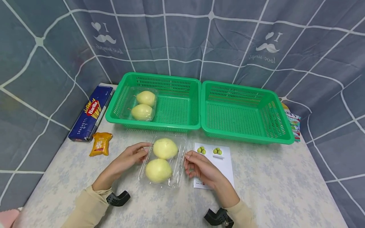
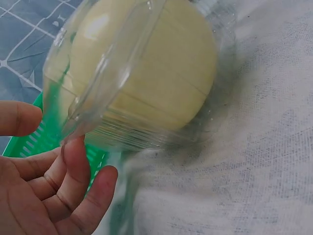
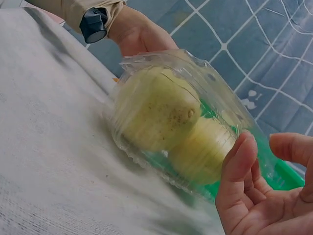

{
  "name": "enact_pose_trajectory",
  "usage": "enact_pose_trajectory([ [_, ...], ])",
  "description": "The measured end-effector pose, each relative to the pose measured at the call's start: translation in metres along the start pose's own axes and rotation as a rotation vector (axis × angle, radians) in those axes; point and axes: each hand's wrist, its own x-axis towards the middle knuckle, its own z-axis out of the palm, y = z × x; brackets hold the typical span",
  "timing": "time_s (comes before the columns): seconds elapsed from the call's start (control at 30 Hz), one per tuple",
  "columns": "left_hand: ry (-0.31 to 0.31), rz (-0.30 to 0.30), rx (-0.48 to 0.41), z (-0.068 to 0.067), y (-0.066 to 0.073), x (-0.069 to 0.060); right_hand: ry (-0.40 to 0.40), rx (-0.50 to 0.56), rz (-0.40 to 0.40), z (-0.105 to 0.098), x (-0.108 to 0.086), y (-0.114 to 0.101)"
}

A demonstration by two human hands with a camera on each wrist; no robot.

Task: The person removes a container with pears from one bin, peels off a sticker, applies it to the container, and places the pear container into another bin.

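Observation:
Two pale yellow pears (image 1: 165,148) lie one behind the other in a clear plastic clamshell box (image 1: 178,177) on the table. On its left side, my left hand (image 1: 132,157) touches the rim with loosely bent fingers. Its thumb (image 2: 22,118) stands apart from the fingertips in the left wrist view. My right hand (image 1: 201,167) is at the opposite side, with its index finger (image 3: 244,149) at the box edge and a gap to the thumb. The box looks closed in the right wrist view. Whether its lid is fastened, I cannot tell.
Behind the box stand two green baskets, the left basket (image 1: 182,127) holding another clear box with two pears (image 1: 141,112). A printed paper (image 1: 225,169) lies under my right hand. At left are a spaghetti box (image 1: 91,112) and an orange packet (image 1: 101,144); a colourful bag (image 1: 295,123) is far right.

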Motion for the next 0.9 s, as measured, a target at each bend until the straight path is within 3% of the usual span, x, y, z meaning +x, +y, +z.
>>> enact_pose_trajectory([
  [0.6,-0.045,0.012,-0.031,0.007,0.006,0.014,0.133,0.059,-0.033,-0.015,-0.003,-0.008],
  [0.9,-0.027,-0.006,-0.041,0.009,0.006,0.017,0.121,0.063,-0.036,-0.019,-0.003,-0.008],
])
